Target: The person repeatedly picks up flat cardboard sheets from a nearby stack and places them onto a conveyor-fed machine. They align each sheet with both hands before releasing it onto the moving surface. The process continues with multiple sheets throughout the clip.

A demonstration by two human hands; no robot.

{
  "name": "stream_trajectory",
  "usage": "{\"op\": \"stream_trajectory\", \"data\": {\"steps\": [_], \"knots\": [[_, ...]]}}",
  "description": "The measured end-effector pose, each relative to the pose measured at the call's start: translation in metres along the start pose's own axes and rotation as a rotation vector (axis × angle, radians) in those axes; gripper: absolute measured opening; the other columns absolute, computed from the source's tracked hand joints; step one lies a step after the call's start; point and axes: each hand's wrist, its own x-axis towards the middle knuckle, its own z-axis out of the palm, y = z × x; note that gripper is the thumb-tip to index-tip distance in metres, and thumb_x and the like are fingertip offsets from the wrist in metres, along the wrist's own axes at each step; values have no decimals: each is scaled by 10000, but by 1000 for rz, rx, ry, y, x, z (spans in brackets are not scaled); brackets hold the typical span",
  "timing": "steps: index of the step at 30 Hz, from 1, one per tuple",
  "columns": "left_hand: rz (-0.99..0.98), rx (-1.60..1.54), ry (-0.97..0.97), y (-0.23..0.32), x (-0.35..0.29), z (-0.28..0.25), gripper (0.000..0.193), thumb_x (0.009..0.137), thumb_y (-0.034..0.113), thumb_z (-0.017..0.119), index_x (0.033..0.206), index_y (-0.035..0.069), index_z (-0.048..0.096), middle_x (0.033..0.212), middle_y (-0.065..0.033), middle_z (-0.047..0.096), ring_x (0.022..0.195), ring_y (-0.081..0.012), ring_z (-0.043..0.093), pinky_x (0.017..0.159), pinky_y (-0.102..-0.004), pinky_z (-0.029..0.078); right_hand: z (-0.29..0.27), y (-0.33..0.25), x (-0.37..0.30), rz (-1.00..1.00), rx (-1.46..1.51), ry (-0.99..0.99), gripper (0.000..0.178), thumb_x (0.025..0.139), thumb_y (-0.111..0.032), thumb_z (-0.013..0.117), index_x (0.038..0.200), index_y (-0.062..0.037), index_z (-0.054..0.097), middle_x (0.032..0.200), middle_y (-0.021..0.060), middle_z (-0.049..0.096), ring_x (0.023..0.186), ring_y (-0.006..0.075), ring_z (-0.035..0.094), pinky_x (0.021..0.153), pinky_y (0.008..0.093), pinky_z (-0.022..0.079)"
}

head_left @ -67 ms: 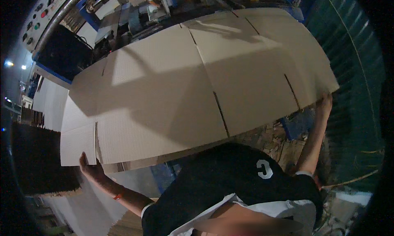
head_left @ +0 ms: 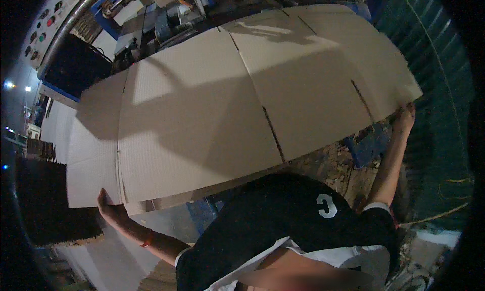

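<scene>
Before my black shirt, a slotted corrugated cardboard sheet stretches wide; my left hand grasps its near edge toward the left end, my right hand its near right corner.

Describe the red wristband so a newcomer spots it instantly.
Start at the broad, slotted tan cardboard sheet spanning the middle of the picture. At its near edge, toward the left, find the person's bare left hand. Just up that forearm sits the thin red wristband, set apart as the only band in sight: none shows by the bare right hand.
</scene>
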Motion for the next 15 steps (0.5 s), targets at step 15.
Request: {"op": "stream_trajectory", "data": {"steps": [15], "knots": [[493,608,44,-6,-58,25,253,822,121,614,1023,-26,573,980,-73,589,886,-147,520,822,-279,394,81,-115,-64,-405,-57,-54,575,808,-1,583,1321,55,329,1300,162,439,1182,205,425,1004,318,330]]}}
